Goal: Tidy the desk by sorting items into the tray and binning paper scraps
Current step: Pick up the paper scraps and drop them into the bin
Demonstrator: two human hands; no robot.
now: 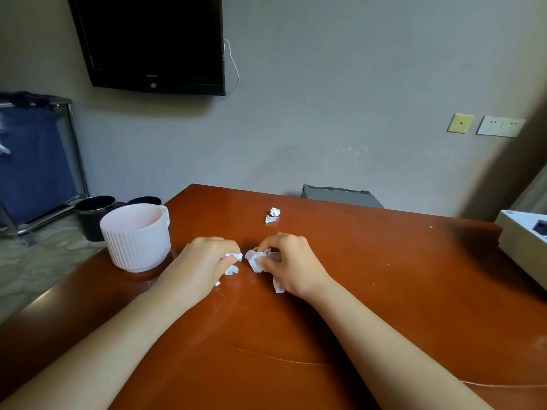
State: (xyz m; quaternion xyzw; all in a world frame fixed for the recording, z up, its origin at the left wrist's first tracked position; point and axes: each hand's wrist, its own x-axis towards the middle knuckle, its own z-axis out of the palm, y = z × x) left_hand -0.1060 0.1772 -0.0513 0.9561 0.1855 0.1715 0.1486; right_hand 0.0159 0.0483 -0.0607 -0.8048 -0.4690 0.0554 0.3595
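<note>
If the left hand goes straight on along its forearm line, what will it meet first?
Probably the loose paper scraps farther out on the desk. The left hand points roughly toward them, passing close by the right hand; one view leaves depth unsure.

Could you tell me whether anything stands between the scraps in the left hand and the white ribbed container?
Nothing visible does. The left hand grips its paper scraps just right of the white ribbed container, with only bare desk between.

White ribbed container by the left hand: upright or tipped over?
Upright: the white ribbed container stands on its base on the desk, open mouth up. Whether anything lies inside cannot be told.
</note>
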